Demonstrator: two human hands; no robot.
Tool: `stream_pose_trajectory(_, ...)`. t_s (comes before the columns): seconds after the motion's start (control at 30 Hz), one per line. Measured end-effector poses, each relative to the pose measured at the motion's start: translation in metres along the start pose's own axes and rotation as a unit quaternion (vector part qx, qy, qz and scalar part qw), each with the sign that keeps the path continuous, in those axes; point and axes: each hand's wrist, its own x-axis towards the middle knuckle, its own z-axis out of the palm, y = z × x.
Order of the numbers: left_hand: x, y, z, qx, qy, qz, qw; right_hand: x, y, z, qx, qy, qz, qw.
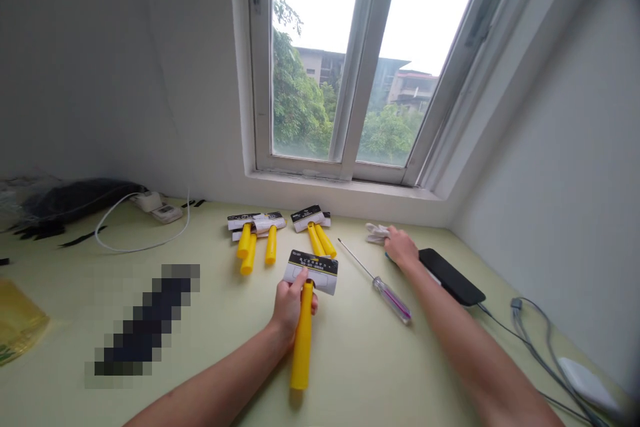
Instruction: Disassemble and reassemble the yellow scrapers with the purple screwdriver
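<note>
My left hand [290,303] is shut around a yellow-handled tool [302,340], with its printed card packaging [311,272] standing above my fingers. The tool's head is hidden behind the card. Two similar packaged tools [253,243] lie together farther up the pale green desk [345,373], and another [315,233] lies to their right. My right hand [401,247] rests against a crumpled white cloth [377,233], close to a black phone [453,277]. Between my hands lies a screwdriver [385,295] with a clear, pink-striped handle and a thin steel shaft.
A window [340,60] rises behind the desk. At the left are a white cable [143,233], a power adapter [150,201], a dark bag [80,200], a yellowish plastic bag [17,320] and a pixelated blurred patch [143,323]. A white mouse [587,383] and grey cables lie at the right.
</note>
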Motion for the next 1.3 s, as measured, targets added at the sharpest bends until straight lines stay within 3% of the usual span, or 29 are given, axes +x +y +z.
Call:
stream_pose_trajectory(0.13, 0.003, -0.003, 0.0, -0.019, 0.01, -0.009, 1.0, 0.011, -0.014, -0.015, 0.025, 0.031, 0.008, 0.999)
stream_pose_trajectory(0.2, 0.005, -0.003, 0.0, -0.027, 0.008, -0.015, 0.999, 0.001, -0.031, -0.018, 0.063, 0.02, -0.048, 0.997)
stream_pose_trajectory(0.27, 0.005, -0.003, 0.0, -0.03, -0.005, -0.018, 0.999, -0.019, -0.053, -0.019, 0.112, -0.035, -0.126, 0.985)
stream_pose_trajectory(0.33, 0.004, -0.002, 0.0, -0.031, -0.026, -0.017, 0.999, -0.042, -0.075, -0.021, 0.18, -0.131, -0.204, 0.953)
stream_pose_trajectory(0.4, 0.001, -0.002, 0.0, -0.033, -0.037, -0.013, 0.999, -0.062, -0.093, -0.026, 0.31, -0.256, -0.257, 0.879)
stream_pose_trajectory(0.47, -0.002, -0.002, -0.001, -0.038, -0.042, -0.011, 0.998, -0.072, -0.105, -0.031, 0.381, -0.306, -0.249, 0.836)
stream_pose_trajectory(0.5, -0.003, -0.002, -0.001, -0.039, -0.047, -0.008, 0.998, -0.074, -0.108, -0.034, 0.396, -0.312, -0.237, 0.83)
stream_pose_trajectory(0.7, -0.007, 0.0, -0.003, 0.011, -0.084, 0.011, 0.996, -0.068, -0.098, -0.031, 0.413, -0.342, -0.233, 0.811)
stream_pose_trajectory(0.83, -0.011, 0.001, -0.001, 0.115, -0.076, 0.026, 0.99, -0.068, -0.086, -0.028, 0.449, -0.297, -0.199, 0.819)
stream_pose_trajectory(0.97, -0.019, -0.001, 0.003, 0.162, -0.124, 0.038, 0.978, -0.068, -0.076, -0.039, 0.482, -0.257, -0.166, 0.821)
stream_pose_trajectory(1.07, -0.023, -0.004, 0.006, 0.142, -0.155, 0.023, 0.977, -0.068, -0.071, -0.048, 0.47, -0.283, -0.186, 0.815)
stream_pose_trajectory(1.3, -0.011, -0.001, 0.002, 0.105, -0.122, 0.015, 0.987, -0.07, -0.069, -0.039, 0.448, -0.378, -0.237, 0.775)
